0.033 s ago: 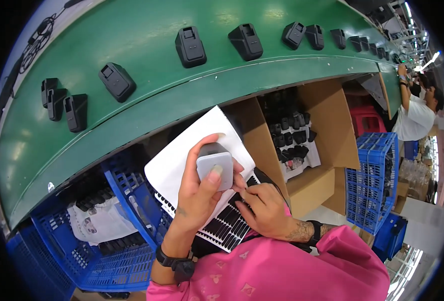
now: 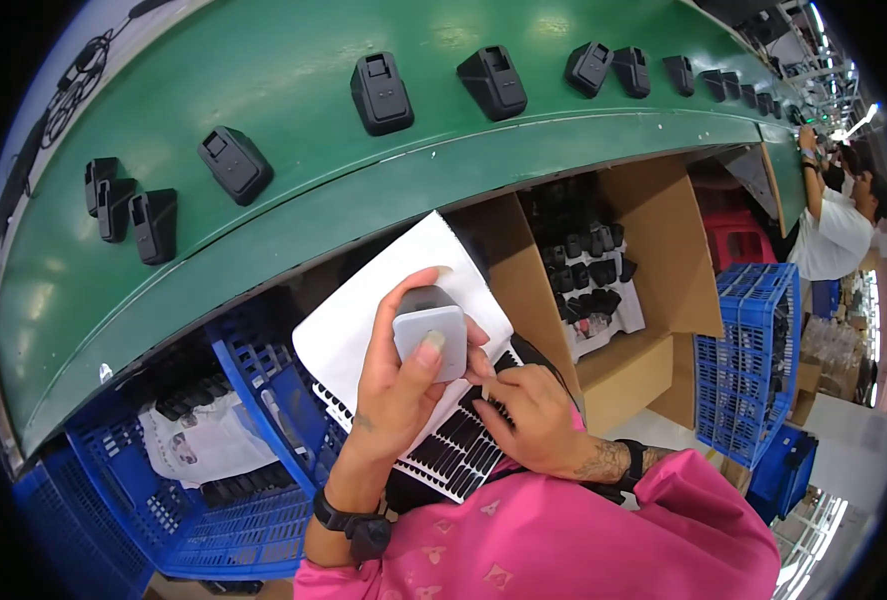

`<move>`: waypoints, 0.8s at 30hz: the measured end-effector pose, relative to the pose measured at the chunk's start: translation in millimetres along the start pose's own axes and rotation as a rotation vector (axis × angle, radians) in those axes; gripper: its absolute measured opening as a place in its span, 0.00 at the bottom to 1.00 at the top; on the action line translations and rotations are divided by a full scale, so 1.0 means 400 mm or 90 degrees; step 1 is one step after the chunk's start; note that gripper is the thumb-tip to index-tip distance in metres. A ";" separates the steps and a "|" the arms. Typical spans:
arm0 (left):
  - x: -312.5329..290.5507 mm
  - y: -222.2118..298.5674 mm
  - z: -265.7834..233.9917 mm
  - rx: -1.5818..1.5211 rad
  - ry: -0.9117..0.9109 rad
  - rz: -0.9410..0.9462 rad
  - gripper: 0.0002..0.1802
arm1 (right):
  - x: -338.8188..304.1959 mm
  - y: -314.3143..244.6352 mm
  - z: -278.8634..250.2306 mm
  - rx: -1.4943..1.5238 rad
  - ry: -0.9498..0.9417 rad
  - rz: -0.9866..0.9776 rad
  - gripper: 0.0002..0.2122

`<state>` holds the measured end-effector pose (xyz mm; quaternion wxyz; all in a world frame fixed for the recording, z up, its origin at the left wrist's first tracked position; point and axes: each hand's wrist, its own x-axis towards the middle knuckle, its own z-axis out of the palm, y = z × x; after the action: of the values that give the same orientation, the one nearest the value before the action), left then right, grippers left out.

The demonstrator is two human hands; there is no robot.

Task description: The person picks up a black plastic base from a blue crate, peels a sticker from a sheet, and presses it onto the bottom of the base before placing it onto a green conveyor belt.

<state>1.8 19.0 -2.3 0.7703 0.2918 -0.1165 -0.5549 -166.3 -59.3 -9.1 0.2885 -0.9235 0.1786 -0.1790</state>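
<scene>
My left hand (image 2: 391, 375) is closed round a small dark casing with a pale grey, rounded-square face (image 2: 447, 328). Its thumb presses on that face, and the fingers wrap round the far side. Just right of the casing, my right hand (image 2: 538, 420) has thumb and fingers drawn together close to the left fingertips. Whatever it pinches is too small or hidden to name. Below both hands, on my lap, lies a white sheet with rows of black strips (image 2: 453, 450), and its blank white upper part (image 2: 363, 315) is folded up behind the casing.
Several black cradle-like housings (image 2: 381, 95) stand along the green bench (image 2: 293, 90). A cardboard box (image 2: 653, 235) of black parts is beneath its edge. Blue crates (image 2: 233, 535) sit at left, another blue crate (image 2: 743, 350) at right. A person (image 2: 831, 240) works far right.
</scene>
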 end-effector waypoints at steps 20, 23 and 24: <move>-0.007 -0.013 0.053 0.257 0.133 0.044 0.25 | 0.273 -0.056 -0.150 0.714 -0.112 0.408 0.04; -0.003 -0.011 0.057 0.303 0.142 0.032 0.23 | 0.297 -0.054 -0.141 0.690 -0.122 0.426 0.04; 0.000 -0.010 0.061 0.298 0.149 0.030 0.23 | 0.298 -0.050 -0.142 0.706 -0.122 0.419 0.04</move>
<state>-13.7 10.1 15.0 0.7028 0.5217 -0.1585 -0.4569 -82.6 -122.1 73.8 0.7766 -0.5464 0.3070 -0.0634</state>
